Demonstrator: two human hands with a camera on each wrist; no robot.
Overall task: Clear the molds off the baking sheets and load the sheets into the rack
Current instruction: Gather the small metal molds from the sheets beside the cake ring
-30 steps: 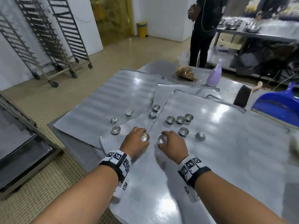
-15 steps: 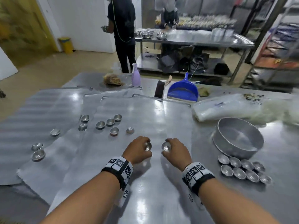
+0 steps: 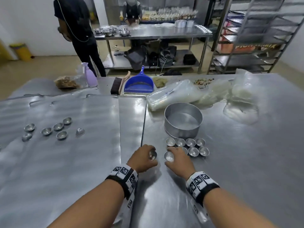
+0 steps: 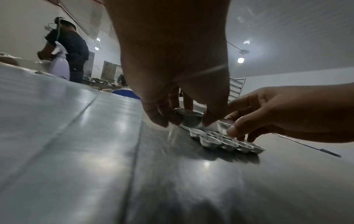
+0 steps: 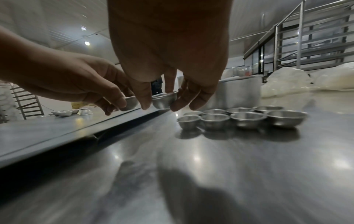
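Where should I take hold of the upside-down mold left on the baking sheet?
Come from straight above and pinch the upside-down mold across its sloped sides, low near the wide rim. It lies mouth-down with the narrow base up, so no lip is open to hook. It stands apart from the upright molds on the baking sheet, leaving room for the fingers.

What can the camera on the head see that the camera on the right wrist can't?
Only the head camera shows the blue dustpan, the purple spray bottle and the whole left baking sheet with seven loose little molds still on it. Only the right wrist camera shows, from the side, the fingertips pinching a mold above the table. Both show the left hand and right hand, each holding one mold, the group of molds on the table, and the round pan behind them.
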